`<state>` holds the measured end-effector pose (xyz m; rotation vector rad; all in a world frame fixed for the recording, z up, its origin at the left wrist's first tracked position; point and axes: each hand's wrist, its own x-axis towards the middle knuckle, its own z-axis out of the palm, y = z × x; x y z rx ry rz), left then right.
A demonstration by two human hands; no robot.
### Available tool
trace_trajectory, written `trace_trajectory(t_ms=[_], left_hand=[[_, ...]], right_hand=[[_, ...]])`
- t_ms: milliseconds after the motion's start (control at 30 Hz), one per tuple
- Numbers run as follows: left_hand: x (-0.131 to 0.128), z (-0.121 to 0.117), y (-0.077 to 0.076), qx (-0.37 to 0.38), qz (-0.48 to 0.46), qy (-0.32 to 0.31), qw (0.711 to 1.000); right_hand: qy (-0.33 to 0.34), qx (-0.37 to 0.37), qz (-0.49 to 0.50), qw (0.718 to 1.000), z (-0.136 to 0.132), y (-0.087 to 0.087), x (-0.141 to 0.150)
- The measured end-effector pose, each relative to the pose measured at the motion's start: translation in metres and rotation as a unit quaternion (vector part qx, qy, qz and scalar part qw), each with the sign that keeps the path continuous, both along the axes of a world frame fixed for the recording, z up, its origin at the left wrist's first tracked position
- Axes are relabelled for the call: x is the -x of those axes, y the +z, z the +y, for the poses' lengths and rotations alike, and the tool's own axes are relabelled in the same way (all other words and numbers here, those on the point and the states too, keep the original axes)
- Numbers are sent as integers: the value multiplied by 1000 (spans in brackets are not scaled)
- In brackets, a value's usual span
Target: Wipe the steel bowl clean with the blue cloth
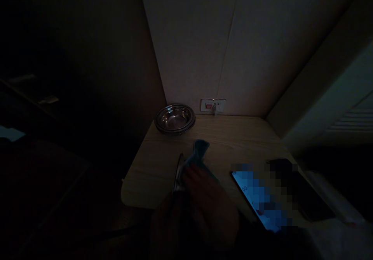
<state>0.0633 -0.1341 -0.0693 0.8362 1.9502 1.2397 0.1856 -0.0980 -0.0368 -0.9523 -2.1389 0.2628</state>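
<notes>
Table (233,139) across centre of frame. Lower centre: right hand (208,205) holds cloth (201,151) against edge-up dish (177,172); left hand (165,219) at its near end, grip too dark to tell. Judged best: 1 hand steadying, 1 pressing evenly, fingers behind cloth.

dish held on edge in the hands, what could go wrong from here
The dish could slip: it stands on edge in dim light, with the right hand pressing the cloth to it and the left hand seemingly its main support.
The lit phone lies close beside the right arm, so it might get bumped.
The metal bowl stack sits at the table edge; a knock might tip it off.
</notes>
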Motion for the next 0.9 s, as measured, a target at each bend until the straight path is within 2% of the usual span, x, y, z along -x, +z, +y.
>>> trace_trajectory(t_ms=[67, 233, 300, 367, 467, 567, 600, 633, 733, 833, 900], left_hand=[[1, 0, -2, -2, -3, -31, 999], [-1, 0, 1, -29, -30, -88, 995], [-3, -3, 3, -30, -18, -83, 996], [-5, -7, 3, -39, 20, -36, 998], [-8, -11, -1, -42, 41, -24, 998], [-9, -15, -10, -31, 52, -20, 998], [-7, -17, -13, -41, 82, -8, 996], [-3, -19, -17, -60, 117, 5, 991], [13, -24, -26, -67, 134, 17, 989], [33, -22, -30, -32, 86, 6, 996], [41, -18, -32, -4, 64, -1, 998]], right_hand=[[-13, 20, 7, 1000, 2, 1, -1], [-16, -7, 7, 1000, 4, 2, -6], [-15, 10, 4, 1000, 4, 3, -7], [-18, 23, 9, 1000, 4, 4, -8], [9, 32, 29, 999, 9, 4, -8], [12, 98, 77, 992, 19, 1, -6], [7, 129, 106, 986, 22, -1, -6], [-2, 166, 138, 976, 25, -4, -5], [-59, 272, 245, 929, 28, -12, -6], [-110, 346, 337, 869, 29, -15, -9], [-118, 385, 380, 833, 30, -14, -11]])
